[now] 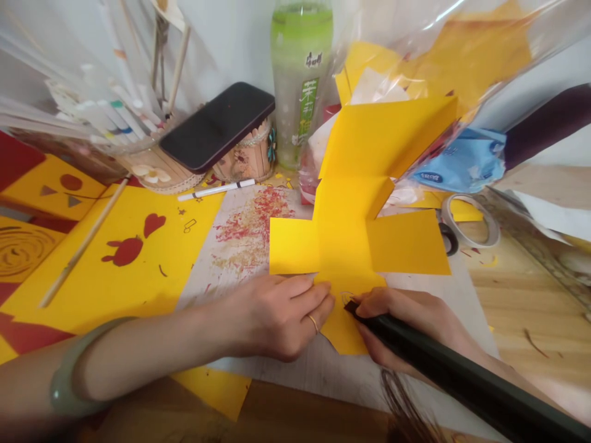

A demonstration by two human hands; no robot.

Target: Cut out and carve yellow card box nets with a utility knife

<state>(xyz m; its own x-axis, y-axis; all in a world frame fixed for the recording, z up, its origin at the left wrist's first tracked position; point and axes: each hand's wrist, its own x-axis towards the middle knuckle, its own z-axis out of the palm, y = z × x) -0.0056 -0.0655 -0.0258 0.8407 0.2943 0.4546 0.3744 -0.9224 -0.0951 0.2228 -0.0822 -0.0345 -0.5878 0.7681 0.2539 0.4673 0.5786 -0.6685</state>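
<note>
A yellow card cutout (344, 240) with folded flaps lies in front of me, its back panel standing up. My left hand (286, 314) rests on the left edge of its near flap, fingers lying on the card and holding nothing. My right hand (406, 314) is closed around a long black pen-like tool (443, 363), whose exact kind I cannot make out. The tool's tip touches the near flap beside a small drawn outline (346, 299). Part of the right fingers is hidden behind the tool.
A black phone (219, 126) leans on decorated pen holders (159, 163). Behind stands a green-topped bottle (302, 86). A white pen (217, 189), yellow sheet (138, 246), wooden stick (85, 243) and red cutouts (127, 251) lie left. Right are a tape roll (471, 221) and blue packet (462, 160).
</note>
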